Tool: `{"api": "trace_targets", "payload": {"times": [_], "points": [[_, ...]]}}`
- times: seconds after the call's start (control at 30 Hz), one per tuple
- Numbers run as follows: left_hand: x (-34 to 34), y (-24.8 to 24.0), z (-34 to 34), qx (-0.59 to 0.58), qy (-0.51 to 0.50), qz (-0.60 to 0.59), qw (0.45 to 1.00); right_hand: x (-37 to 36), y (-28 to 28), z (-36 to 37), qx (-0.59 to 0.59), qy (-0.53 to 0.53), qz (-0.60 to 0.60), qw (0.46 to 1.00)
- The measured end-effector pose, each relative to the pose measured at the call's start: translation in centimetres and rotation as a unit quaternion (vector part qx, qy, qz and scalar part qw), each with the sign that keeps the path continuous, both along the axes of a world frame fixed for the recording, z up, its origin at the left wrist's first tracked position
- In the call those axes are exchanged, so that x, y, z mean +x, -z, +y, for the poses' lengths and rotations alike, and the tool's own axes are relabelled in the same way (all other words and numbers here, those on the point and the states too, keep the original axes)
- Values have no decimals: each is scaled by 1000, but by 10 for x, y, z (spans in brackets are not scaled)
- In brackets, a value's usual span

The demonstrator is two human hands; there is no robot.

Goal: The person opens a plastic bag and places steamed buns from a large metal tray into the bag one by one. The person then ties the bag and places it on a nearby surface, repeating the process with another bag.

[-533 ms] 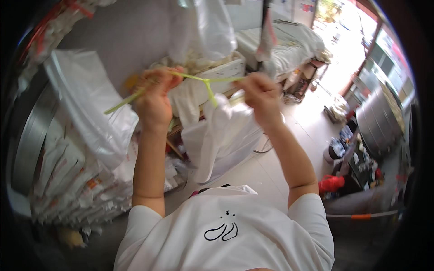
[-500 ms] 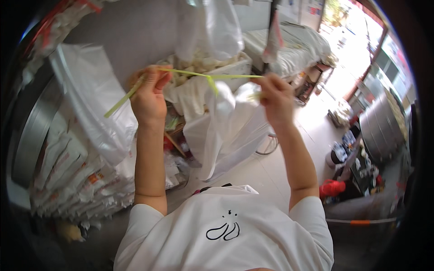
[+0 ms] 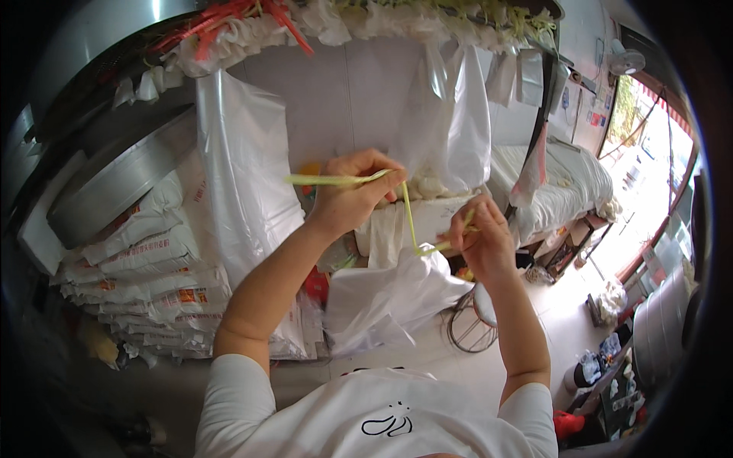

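Note:
A thin yellow-green plastic strip (image 3: 410, 214) runs between my two hands, bent where it meets the gathered neck of a white plastic bag (image 3: 393, 301). My left hand (image 3: 353, 195) pinches one part of the strip between thumb and fingers, and a loose end sticks out to its left. Lower and to the right, my right hand (image 3: 487, 238) has its fingers closed on the other part, close to the bag's top. The bag hangs below the strip. I cannot make out what it contains.
A big white plastic bag (image 3: 244, 164) hangs at left beside stacked printed sacks (image 3: 145, 267) and a round metal pan (image 3: 122, 187). Clear bags (image 3: 462, 122) and tied strips (image 3: 263, 19) hang from a rack. A cloth-covered table (image 3: 561, 179) and a round stool (image 3: 472, 320) stand at right.
The view has tilted upward, bringing the rack into sight. The strip, nearly level before, now drops steeply from my left hand, and my right hand is lower, nearer the bag's neck.

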State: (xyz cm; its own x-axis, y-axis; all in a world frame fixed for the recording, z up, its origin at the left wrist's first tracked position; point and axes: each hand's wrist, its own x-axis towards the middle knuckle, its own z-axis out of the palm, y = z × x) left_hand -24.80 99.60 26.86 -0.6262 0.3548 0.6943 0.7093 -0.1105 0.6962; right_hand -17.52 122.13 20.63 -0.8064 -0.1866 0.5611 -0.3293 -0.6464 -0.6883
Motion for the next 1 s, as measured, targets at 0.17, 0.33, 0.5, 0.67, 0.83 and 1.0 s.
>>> {"api": "trace_targets", "payload": {"times": [0.17, 0.33, 0.5, 0.67, 0.83, 1.0], "points": [[-14, -72, -17, -48, -7, 90, 995, -31, -52, -61, 297, 335, 106, 888], [-40, -121, -48, -58, 29, 120, 991, -70, -106, -97, 416, 313, 183, 834], [-82, -150, -73, -83, -11, 142, 986, -111, -129, -122, 308, 230, 151, 911], [-125, -172, -85, -118, -118, 157, 973, -141, -125, -128, 177, 156, 111, 965], [-144, -201, -83, -66, -248, 464, 848, -174, -107, -111, 205, 148, -23, 967], [-145, -223, -66, -229, -211, 735, 603, -218, -85, -89, 149, 105, -122, 976]]}}
